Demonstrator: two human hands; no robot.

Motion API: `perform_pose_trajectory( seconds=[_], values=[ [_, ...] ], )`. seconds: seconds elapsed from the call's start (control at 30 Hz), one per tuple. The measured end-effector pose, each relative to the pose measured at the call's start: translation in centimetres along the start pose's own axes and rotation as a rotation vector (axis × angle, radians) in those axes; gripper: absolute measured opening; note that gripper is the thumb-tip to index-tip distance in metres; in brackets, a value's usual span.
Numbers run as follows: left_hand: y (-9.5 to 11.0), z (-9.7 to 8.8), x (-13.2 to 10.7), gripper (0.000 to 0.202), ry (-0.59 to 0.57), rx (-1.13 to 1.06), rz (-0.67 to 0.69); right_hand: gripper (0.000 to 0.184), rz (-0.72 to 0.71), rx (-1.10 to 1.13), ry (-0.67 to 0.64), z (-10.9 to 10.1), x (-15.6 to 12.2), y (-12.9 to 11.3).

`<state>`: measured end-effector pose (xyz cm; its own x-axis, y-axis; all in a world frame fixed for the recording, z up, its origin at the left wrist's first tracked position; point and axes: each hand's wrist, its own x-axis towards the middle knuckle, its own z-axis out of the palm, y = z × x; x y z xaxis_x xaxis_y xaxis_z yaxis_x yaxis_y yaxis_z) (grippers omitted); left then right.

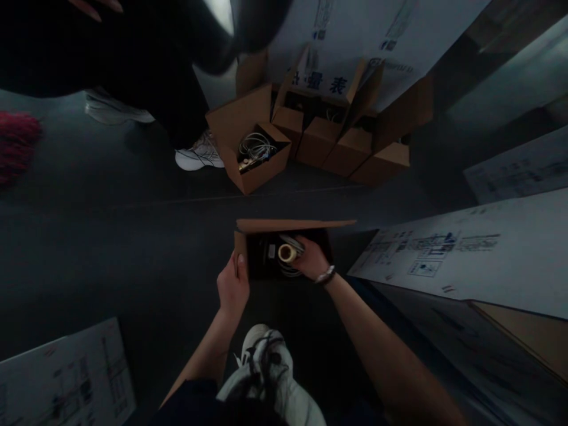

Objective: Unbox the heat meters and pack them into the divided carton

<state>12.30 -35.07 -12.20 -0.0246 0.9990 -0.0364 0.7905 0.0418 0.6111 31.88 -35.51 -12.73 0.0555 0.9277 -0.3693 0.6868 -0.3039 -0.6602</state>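
Observation:
An open cardboard box (293, 225) sits on the floor before me, its far flap standing up. My left hand (234, 284) grips the box's left flap, thumb on the inner side. Inside the box, my right hand (314, 259) is closed around a pale ring-ended brass fitting (287, 253), whose open round end faces up. Grey cable (290, 271) lies coiled beneath it. A small white label (271, 251) shows on something dark in the box. The rest of the contents is too dark to make out.
Several open cardboard boxes (322, 142) line a large white printed carton (355, 35); one box (266, 168) holds coiled cable and brass parts. Another person's shoe (199, 155) is beside it. White cartons (479, 254) stand at right, one (66, 378) at lower left.

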Motion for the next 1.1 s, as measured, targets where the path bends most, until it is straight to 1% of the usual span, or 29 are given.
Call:
perform_pose_trajectory(
  seconds=[0.1,0.13,0.2,0.23,0.27,0.33,0.4,0.5,0.6,0.67,0.8,0.87,1.0,1.1],
  values=[
    [0.7,0.7,0.0,0.042,-0.048,-0.01,0.034,0.031,0.01,0.584,0.236,-1.7,-2.9,2.1],
    [1.1,1.0,-0.1,0.041,-0.081,-0.011,0.04,0.034,0.038,0.773,0.31,-1.9,-3.7,2.7],
    [2.0,1.4,-0.3,0.04,-0.152,-0.011,0.056,0.036,0.118,1.056,0.419,-2.3,-5.1,3.4],
    [2.5,1.6,-0.5,0.04,-0.189,-0.012,0.064,0.035,0.156,1.171,0.453,-2.4,-5.6,3.6],
    [3.0,1.8,-0.6,0.041,-0.222,-0.012,0.07,0.033,0.186,1.269,0.459,-2.5,-5.9,3.7],
    [3.8,2.1,-1.0,0.042,-0.271,-0.002,0.081,0.033,0.219,1.403,0.427,-3.0,-6.5,3.4],
    [4.3,2.4,-1.2,0.043,-0.284,0.029,0.076,0.043,0.229,1.461,0.397,-3.7,-6.8,2.7],
    [4.4,2.9,-1.5,0.044,-0.288,0.083,0.07,0.059,0.202,1.453,0.372,-4.9,-7.2,1.4],
    [4.3,3.3,-1.5,0.045,-0.277,0.122,0.083,0.07,0.165,1.426,0.326,-5.5,-7.6,0.6],
    [4.3,3.5,-1.5,0.044,-0.264,0.136,0.098,0.073,0.147,1.445,0.327,-5.6,-7.8,0.5],
    [4.3,3.5,-1.5,0.044,-0.248,0.134,0.11,0.07,0.112,1.518,0.323,-5.5,-8.0,0.8],
    [4.3,3.4,-1.6,0.044,-0.241,0.13,0.112,0.066,0.094,1.541,0.322,-5.5,-8.0,0.8],
    [4.0,3.5,-1.7,0.044,-0.218,0.107,0.147,0.051,0.074,1.554,0.396,-5.5,-7.9,0.7],
    [3.7,3.8,-1.8,0.044,-0.173,0.072,0.176,0.051,0.072,1.51,0.426,-5.3,-7.8,0.9]
  ],
)
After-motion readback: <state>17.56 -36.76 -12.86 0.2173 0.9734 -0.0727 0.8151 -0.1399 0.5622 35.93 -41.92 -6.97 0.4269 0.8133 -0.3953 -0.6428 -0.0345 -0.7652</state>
